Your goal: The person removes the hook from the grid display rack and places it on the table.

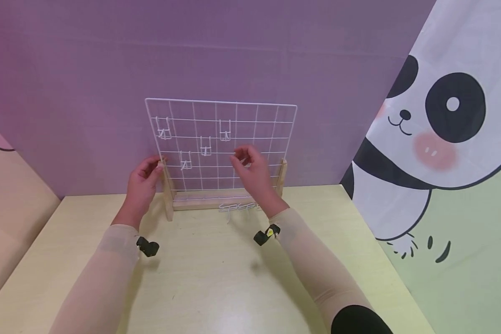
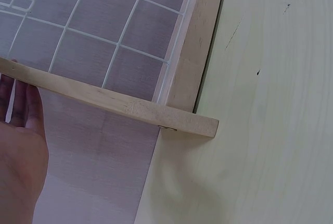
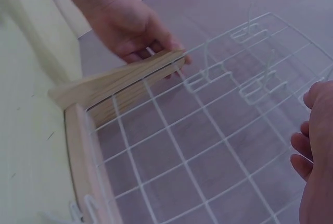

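Note:
A white wire grid panel (image 1: 246, 121) stands upright in a wooden frame at the back of the table. My left hand (image 1: 144, 178) grips the frame's left wooden post (image 1: 167, 192) near its top; in the left wrist view its fingers lie along the post's outer side. My right hand (image 1: 254, 174) is in front of the grid with loosely bent fingers, nothing visible in them. Its fingertips are just below and right of the uppermost right-hand white wire hook (image 1: 225, 135). Several such hooks hang on the grid's left half, stepping down to a low hook (image 1: 186, 164).
Loose white hooks (image 1: 236, 207) lie on the table (image 1: 200, 269) below the grid, in front of the wooden base bar (image 1: 208, 203). Behind stands a purple backdrop (image 1: 108, 69). A panda picture (image 1: 442, 153) covers the wall at the right.

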`<state>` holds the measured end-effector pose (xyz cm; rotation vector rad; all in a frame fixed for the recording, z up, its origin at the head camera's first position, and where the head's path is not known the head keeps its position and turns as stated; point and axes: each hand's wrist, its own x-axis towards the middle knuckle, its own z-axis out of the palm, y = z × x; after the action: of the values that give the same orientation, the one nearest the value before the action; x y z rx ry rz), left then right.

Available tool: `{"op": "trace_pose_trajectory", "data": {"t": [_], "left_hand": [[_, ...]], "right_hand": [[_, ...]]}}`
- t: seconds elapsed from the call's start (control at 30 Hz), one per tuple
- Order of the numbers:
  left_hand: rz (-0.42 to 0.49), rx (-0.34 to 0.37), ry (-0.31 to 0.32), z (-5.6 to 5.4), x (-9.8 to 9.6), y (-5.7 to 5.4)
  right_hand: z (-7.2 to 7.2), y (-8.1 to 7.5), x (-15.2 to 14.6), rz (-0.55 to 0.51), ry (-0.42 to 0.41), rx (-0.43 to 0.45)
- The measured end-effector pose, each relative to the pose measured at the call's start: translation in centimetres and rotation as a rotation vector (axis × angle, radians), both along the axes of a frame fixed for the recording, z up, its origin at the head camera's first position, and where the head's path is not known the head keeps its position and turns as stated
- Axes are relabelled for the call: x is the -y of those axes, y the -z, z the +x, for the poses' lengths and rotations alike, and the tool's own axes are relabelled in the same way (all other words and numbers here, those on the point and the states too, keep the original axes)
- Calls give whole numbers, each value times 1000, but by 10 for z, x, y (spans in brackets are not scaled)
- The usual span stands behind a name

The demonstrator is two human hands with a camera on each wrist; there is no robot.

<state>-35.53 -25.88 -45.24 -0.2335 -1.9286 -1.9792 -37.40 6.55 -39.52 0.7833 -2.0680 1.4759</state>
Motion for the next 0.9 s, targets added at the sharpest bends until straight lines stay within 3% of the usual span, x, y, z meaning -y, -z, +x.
{"op": "trace_pose_trajectory", "data": {"t": [0.43, 0.9], "left_hand": [[-5, -1, -6, 2, 1, 0], [19, -5, 17, 2, -1, -2]], "right_hand": [[0, -28, 18, -108, 17, -64], [-1, -36, 30, -229, -6, -54]]}}
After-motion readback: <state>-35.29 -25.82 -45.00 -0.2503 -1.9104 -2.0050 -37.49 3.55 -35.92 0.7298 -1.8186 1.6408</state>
